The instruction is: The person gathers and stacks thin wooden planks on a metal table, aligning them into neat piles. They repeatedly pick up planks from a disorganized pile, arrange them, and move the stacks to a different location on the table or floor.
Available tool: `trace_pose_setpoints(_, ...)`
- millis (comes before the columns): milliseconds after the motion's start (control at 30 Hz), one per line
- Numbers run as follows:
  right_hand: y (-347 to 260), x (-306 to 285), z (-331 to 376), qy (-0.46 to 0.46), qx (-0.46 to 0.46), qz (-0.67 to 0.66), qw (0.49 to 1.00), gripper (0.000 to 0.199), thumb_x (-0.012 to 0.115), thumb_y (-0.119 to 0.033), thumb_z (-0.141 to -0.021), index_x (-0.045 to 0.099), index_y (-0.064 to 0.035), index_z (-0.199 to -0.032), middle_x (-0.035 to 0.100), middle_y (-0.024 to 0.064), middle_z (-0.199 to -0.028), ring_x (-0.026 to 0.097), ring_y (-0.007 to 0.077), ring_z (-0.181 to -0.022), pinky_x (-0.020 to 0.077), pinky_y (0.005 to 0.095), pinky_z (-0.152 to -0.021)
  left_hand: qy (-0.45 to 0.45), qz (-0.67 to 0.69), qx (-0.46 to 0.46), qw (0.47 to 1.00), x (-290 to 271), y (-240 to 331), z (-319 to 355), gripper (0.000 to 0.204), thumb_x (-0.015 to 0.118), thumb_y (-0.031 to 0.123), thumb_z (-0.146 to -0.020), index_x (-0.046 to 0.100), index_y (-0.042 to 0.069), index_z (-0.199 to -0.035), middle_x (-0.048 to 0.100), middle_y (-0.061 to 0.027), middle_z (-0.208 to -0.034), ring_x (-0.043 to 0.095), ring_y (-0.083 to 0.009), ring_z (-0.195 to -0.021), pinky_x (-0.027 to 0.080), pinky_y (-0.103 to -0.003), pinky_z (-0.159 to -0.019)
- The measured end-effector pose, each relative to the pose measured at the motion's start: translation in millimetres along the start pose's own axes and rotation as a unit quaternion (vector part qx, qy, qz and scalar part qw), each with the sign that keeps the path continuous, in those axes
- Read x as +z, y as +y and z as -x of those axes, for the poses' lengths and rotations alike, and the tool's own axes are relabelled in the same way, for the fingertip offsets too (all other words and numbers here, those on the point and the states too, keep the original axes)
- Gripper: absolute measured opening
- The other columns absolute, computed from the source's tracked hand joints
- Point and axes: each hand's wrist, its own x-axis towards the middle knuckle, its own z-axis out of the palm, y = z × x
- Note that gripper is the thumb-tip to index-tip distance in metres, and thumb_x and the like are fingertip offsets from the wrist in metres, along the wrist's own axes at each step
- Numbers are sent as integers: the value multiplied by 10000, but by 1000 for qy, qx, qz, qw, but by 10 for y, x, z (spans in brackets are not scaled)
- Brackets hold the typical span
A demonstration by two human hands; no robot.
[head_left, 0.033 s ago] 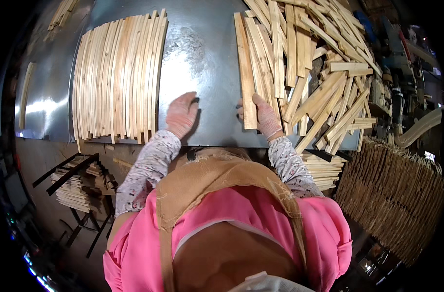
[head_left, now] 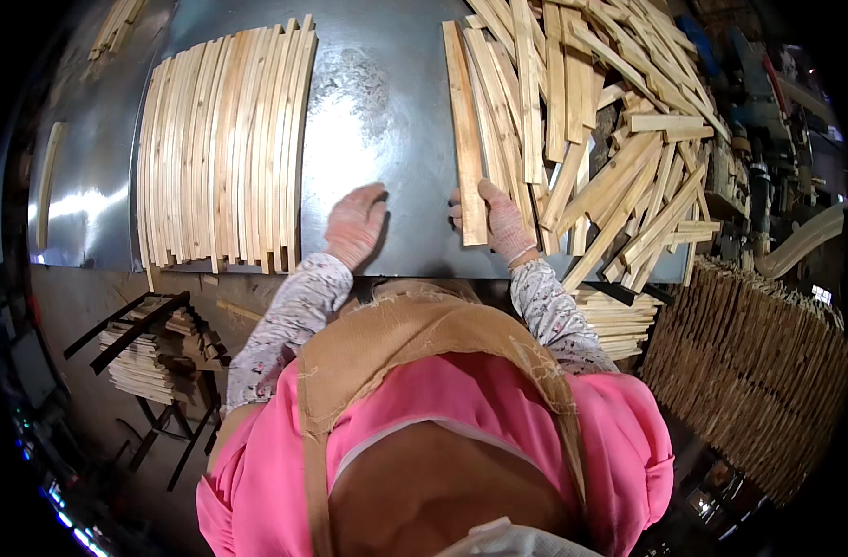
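My right hand (head_left: 506, 223), in a pinkish work glove, grips the near end of a long wooden slat (head_left: 464, 130). The thumb lies on top and the fingertips show past its left edge. That slat is at the left side of a loose heap of wooden slats (head_left: 565, 88). My left hand (head_left: 356, 227), gloved alike, is held over the bare metal tabletop (head_left: 401, 111), its fingers stretched toward the right and nothing in them. To its left, a row of slats (head_left: 224, 148) lies side by side, nearly parallel, with uneven ends.
A single slat (head_left: 49, 186) and a few more slats (head_left: 117, 26) lie on the table's far left. Below the table's near edge, a dark metal stand (head_left: 155, 325) holds stacked slats at left. A big bundle of thin brown sticks (head_left: 749, 371) stands at lower right.
My left hand has shifted a little to the right, toward the gripped slat. The right hand and its slat have moved very slightly left.
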Motion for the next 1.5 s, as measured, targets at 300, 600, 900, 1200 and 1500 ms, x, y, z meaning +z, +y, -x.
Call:
trace_pose_setpoints(300, -342, -268, 77, 51, -67, 274, 958, 455, 567, -186, -1090, 555, 60, -1473, 758, 142, -1116, 730, 198, -873, 615, 338, -782, -62, -35, 8, 997, 654, 100, 34, 350, 557, 324, -1059, 765, 136, -1268, 787, -172, -1120, 736, -415, -1037, 577, -529, -943)
trace_pose_setpoints(600, -2406, -308, -735, 102, -424, 775, 457, 304, 625, -155, -991, 738, -2, -1227, 738, 270, -1276, 694, 417, -1241, 581, 473, -1050, -86, -115, -64, 988, 656, 340, -22, 366, 542, 354, -1051, 745, 162, -1287, 784, -179, -1137, 739, -402, -1054, 571, -527, -948)
trace_pose_setpoints(900, -3078, -116, -1338, 251, -281, 692, 616, 722, 709, -513, -975, 554, 1, -1457, 722, 350, -1254, 711, 492, -1168, 562, 528, -1030, -82, -102, -113, 985, 658, 382, -62, 419, 577, 389, -1050, 737, 168, -1368, 775, -175, -1261, 720, -375, -1182, 552, -501, -1036)
trace_pose_setpoints(1200, -1492, -255, -839, 228, -280, 638, 680, 739, 732, -458, -959, 571, -18, -1532, 732, 224, -1288, 690, 414, -1169, 545, 503, -1037, -33, 206, -90, 974, 878, 669, -918, 479, 620, 380, -1094, 688, 27, -1410, 758, -186, -1300, 715, -343, -1169, 524, -426, -1102)
trace_pose_setpoints(1500, -1880, -880, -881, 351, -310, 778, 419, 559, 741, -352, -916, 628, -69, -1385, 724, 200, -1307, 663, 416, -1225, 561, 476, -1007, -120, 593, -290, 742, 921, 942, -1446, 406, 665, 295, -1112, 584, 20, -1399, 734, -162, -1022, 694, -235, -720, 659, -412, -695)
